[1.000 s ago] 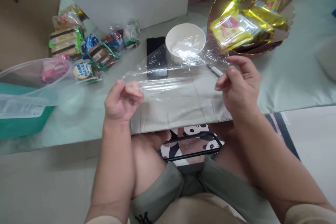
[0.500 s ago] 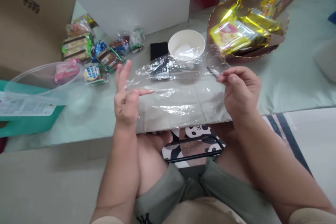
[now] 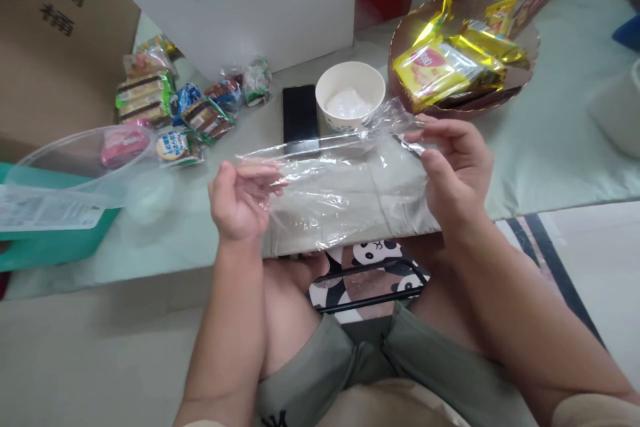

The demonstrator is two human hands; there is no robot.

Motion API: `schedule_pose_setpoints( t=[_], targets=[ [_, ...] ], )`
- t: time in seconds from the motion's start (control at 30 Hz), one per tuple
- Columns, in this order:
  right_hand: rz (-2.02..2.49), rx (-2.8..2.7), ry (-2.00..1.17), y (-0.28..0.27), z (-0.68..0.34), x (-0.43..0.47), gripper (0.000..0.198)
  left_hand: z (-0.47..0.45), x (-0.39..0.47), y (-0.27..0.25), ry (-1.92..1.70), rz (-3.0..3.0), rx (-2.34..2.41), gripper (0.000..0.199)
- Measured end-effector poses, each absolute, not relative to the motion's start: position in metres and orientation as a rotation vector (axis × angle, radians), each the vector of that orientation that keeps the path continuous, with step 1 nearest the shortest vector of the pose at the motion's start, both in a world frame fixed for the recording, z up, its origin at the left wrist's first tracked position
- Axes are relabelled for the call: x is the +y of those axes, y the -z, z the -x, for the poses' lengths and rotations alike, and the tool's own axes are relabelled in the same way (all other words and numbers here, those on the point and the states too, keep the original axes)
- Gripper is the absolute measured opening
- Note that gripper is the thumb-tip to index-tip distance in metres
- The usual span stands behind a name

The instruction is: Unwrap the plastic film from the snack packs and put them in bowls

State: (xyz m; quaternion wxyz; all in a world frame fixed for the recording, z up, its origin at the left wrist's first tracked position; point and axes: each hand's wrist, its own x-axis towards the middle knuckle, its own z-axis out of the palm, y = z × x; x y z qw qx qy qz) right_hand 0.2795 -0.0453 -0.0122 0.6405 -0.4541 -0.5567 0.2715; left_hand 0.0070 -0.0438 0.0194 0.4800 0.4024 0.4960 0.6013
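Note:
A clear plastic bag (image 3: 325, 203) is stretched out above the table's front edge, between my two hands. My left hand (image 3: 243, 200) is at its left end. The fingers point right and seem to be behind or inside the film; they are stretched out rather than gripping. At the right end, my right hand (image 3: 457, 160) pinches the gathered film between thumb and fingers. A small dark and silver strip (image 3: 410, 145) sticks out from that pinch; its kind is unclear. Just beyond the bag stand a white paper bowl (image 3: 350, 90) with something white inside and a black phone (image 3: 300, 113).
A brown scalloped bowl (image 3: 525, 83) holds yellow snack packs at the back right. Several wrapped snacks (image 3: 205, 110) lie back left, near a clear plastic lid (image 3: 75, 180) and a green container (image 3: 95, 240). Boxes (image 3: 240, 0) line the back. A white cup (image 3: 623, 113) stands far right.
My left hand has turned, its fingers swinging from upright to pointing right along the film. The bag's top edge has lowered, uncovering the phone and paper bowl. My right hand's fingers have loosened somewhat.

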Motion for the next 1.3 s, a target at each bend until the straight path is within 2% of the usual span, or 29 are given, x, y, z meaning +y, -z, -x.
schedule_pose_setpoints(
  t=[0.23,0.37,0.53,0.6,0.7,0.83,1.0,1.1,1.23,1.3],
  targets=[
    [1.039,-1.194,-0.705,0.020,-0.279,-0.029,0.036,-0.004,-0.023,-0.025,-1.183,-0.671,1.189,0.026],
    [0.999,-1.175,-0.805,0.024,-0.281,-0.023,0.044,0.003,-0.022,-0.024,-1.172,-0.712,1.127,0.019],
    [1.089,-1.160,-0.920,0.024,-0.285,-0.024,0.054,0.005,-0.021,-0.021,-1.171,-0.733,1.265,0.015],
    [1.227,-1.129,-0.992,0.021,-0.284,-0.025,0.049,0.002,-0.019,-0.019,-1.197,-0.745,1.397,0.014],
    [1.439,-1.089,-1.070,0.015,-0.282,-0.025,0.025,-0.001,-0.015,-0.014,-1.244,-0.757,1.544,0.019],
    [1.462,-1.074,-1.038,0.015,-0.280,-0.021,0.006,0.004,-0.011,-0.009,-1.247,-0.713,1.488,0.030],
    [1.344,-1.124,-0.947,0.022,-0.279,-0.020,0.006,0.011,-0.012,-0.011,-1.341,-0.794,1.348,0.033],
    [1.206,-1.188,-1.016,0.022,-0.278,-0.025,0.010,0.011,-0.012,-0.012,-1.376,-0.831,1.285,0.039],
    [1.056,-1.265,-1.119,0.019,-0.276,-0.029,0.030,0.008,-0.013,-0.012,-1.391,-0.766,1.294,0.046],
    [1.082,-1.241,-1.107,0.020,-0.276,-0.029,0.028,0.007,-0.013,-0.012,-1.386,-0.698,1.337,0.045]
  ],
)
